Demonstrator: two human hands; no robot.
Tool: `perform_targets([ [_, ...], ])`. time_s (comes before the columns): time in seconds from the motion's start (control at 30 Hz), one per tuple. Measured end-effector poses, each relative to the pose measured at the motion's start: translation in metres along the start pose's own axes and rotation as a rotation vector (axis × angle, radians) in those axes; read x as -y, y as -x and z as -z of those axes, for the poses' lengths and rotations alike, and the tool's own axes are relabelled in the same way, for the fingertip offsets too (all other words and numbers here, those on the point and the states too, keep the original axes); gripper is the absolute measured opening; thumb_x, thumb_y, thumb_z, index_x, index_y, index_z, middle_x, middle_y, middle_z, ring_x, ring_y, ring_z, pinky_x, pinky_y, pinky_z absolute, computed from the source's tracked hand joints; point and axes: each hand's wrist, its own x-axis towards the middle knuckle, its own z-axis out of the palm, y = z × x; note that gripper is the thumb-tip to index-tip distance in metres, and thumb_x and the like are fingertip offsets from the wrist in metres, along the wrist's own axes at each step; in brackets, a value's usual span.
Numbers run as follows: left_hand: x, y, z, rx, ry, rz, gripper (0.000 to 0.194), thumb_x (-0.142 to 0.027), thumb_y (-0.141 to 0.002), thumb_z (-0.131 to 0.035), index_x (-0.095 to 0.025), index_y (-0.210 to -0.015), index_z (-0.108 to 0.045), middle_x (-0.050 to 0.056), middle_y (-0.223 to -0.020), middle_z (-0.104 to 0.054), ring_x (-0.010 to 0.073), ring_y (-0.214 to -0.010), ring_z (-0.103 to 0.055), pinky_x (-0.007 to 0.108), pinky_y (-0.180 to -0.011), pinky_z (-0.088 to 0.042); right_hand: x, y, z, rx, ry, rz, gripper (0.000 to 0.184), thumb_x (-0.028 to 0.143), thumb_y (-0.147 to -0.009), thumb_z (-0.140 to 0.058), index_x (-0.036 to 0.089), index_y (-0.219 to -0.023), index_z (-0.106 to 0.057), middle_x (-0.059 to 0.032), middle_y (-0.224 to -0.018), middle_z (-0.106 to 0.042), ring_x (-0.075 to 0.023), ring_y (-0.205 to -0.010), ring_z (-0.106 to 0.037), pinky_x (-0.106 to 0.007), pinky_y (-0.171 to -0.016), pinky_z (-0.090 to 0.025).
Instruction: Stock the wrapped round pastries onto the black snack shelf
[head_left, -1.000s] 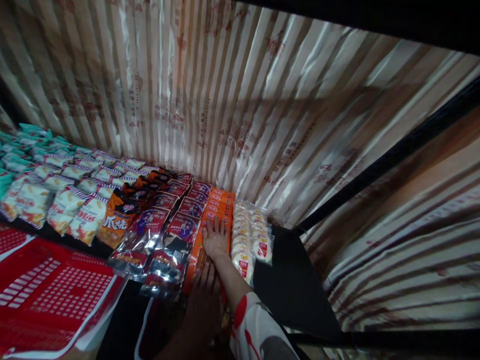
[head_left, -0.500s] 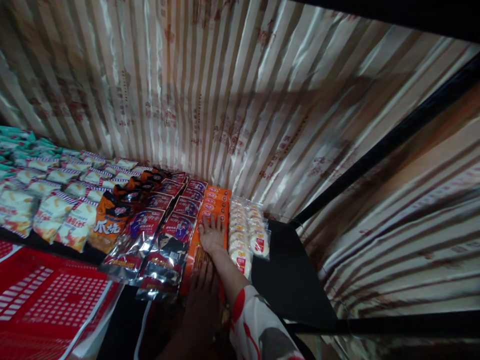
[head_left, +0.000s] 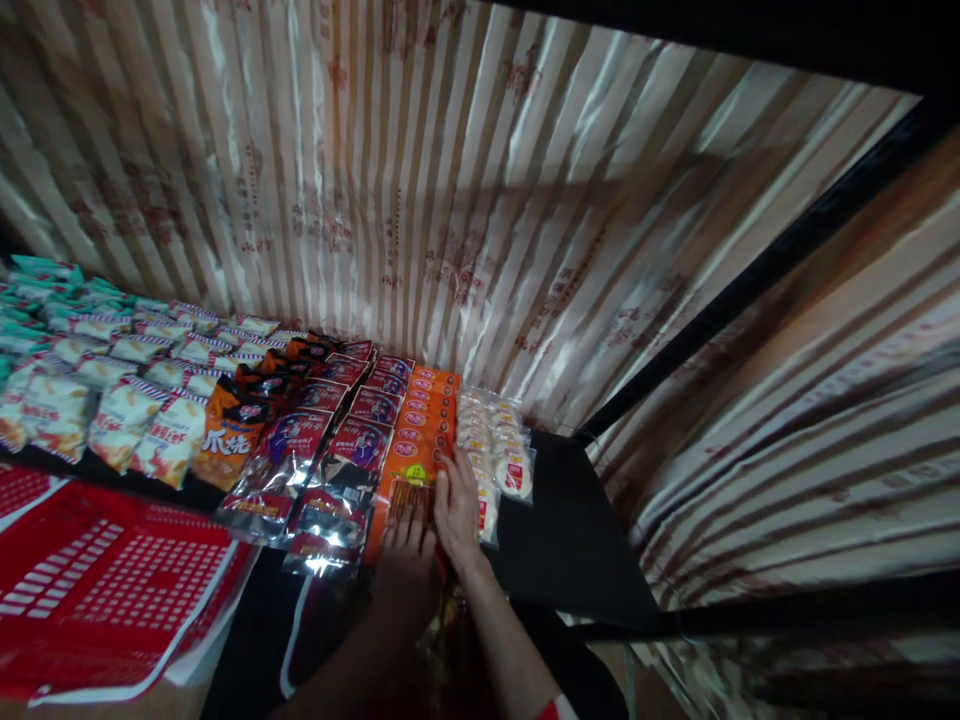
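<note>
Orange snack packets (head_left: pixel 420 425) lie overlapped in a row on the black shelf. My left hand (head_left: pixel 409 565) rests with fingers stretched over the front packet, near its lower end. Along the right edge of that row stands my right hand (head_left: pixel 459 510), its fingers extended and touching the packets' side. Neither hand is wrapped round anything. Just right of my right hand are clear packs of round white pieces (head_left: pixel 514 472). Dark red and silver packets (head_left: pixel 341 500) overlap in rows on the left of the orange ones.
Farther left sit brown-orange bags (head_left: pixel 229 435), white bags (head_left: pixel 169 440) and green bags (head_left: pixel 45 285). A red basket (head_left: pixel 142 575) with white edging stands below the shelf (head_left: pixel 570 530). Pleated striped sheeting (head_left: pixel 420 200) hangs behind, with a black bar (head_left: pixel 735 280) slanting at right.
My right hand has drawn back from the top of the orange packets to their right edge. My left hand remains at their front end. The view has shifted slightly.
</note>
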Motion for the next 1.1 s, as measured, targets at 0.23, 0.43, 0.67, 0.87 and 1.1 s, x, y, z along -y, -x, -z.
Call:
perform_targets([
  [0.23,0.001,-0.003,-0.003,-0.028,-0.037,-0.006,0.044,-0.024,-0.081,-0.045,-0.011,-0.121,-0.056,0.016,-0.129,-0.053,0.0323,-0.121,-0.045,0.048,-0.1,-0.035,-0.05,0.043,0.054,-0.227,-0.014,-0.225,0.047,0.041,-0.09,-0.031,0.01,-0.113,-0.058,-0.018,-0.127,-0.052,-0.0241,-0.12,-0.046,-0.045,-0.102,-0.036],
  [0.43,0.001,-0.006,-0.004,-0.072,-0.099,-0.032,0.041,-0.02,-0.08,-0.046,-0.011,-0.117,-0.059,0.014,-0.123,-0.058,0.0318,-0.114,-0.05,0.046,-0.096,-0.04,-0.069,0.057,0.057,-0.193,-0.045,-0.317,0.05,0.045,-0.087,-0.032,0.01,-0.112,-0.058,-0.0175,-0.121,-0.057,-0.0246,-0.114,-0.052,-0.043,-0.099,-0.038],
  [0.67,-0.002,-0.01,0.001,-0.118,-0.118,-0.06,0.035,-0.017,-0.079,-0.049,-0.009,-0.11,-0.062,0.017,-0.12,-0.058,0.0323,-0.115,-0.05,0.047,-0.097,-0.041,-0.06,0.053,0.042,-0.051,-0.081,-0.381,0.053,0.046,-0.087,-0.032,0.009,-0.117,-0.056,-0.0171,-0.118,-0.06,-0.0251,-0.11,-0.054,-0.042,-0.097,-0.041],
  [0.87,-0.017,-0.013,-0.001,-0.103,-0.014,-0.14,0.035,-0.013,-0.084,-0.042,-0.012,-0.114,-0.059,0.013,-0.129,-0.052,0.0281,-0.125,-0.041,0.045,-0.1,-0.04,-0.059,0.054,0.041,-0.065,-0.042,-0.363,0.053,0.045,-0.088,-0.031,0.009,-0.118,-0.055,-0.0175,-0.119,-0.059,-0.0253,-0.11,-0.054,-0.042,-0.097,-0.041],
  [1.1,-0.031,-0.019,-0.011,0.056,0.023,-0.198,0.04,-0.011,-0.085,-0.04,-0.013,-0.122,-0.054,0.01,-0.134,-0.05,0.0301,-0.13,-0.036,0.048,-0.103,-0.037,-0.06,0.054,0.042,-0.02,-0.022,-0.345,0.054,0.042,-0.088,-0.031,0.007,-0.122,-0.053,-0.0181,-0.122,-0.058,-0.0255,-0.112,-0.054,-0.043,-0.097,-0.041],
])
